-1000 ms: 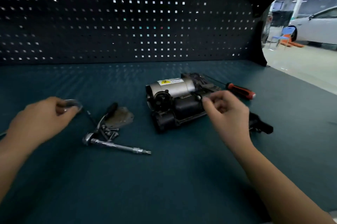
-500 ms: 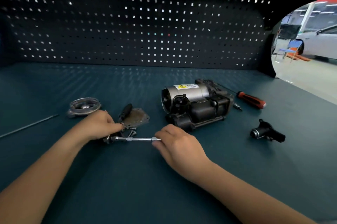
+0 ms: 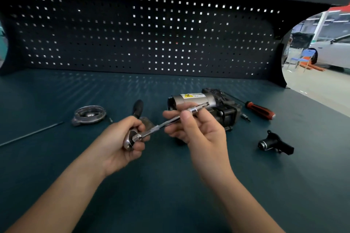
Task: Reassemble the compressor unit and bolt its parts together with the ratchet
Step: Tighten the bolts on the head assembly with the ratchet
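- The ratchet (image 3: pixel 130 141), which lay on the bench mat (image 3: pixel 170 185) half a second ago, is now lifted clear of it between both hands.
- Far left, the round metal end cover (image 3: pixel 89 115) lies unfitted on the mat.
- The left hand (image 3: pixel 115 147) wraps around the ratchet head.
- The right hand (image 3: pixel 202 132) pinches its extension bar.
- Behind them sits the compressor unit (image 3: pixel 197 99); bolting looks ready to begin.

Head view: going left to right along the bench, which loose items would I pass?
Thin rod → round metal cover → compressor → screwdriver. The ratchet, held in both hands, and the black fitting overlap others sideways, so they are left out.
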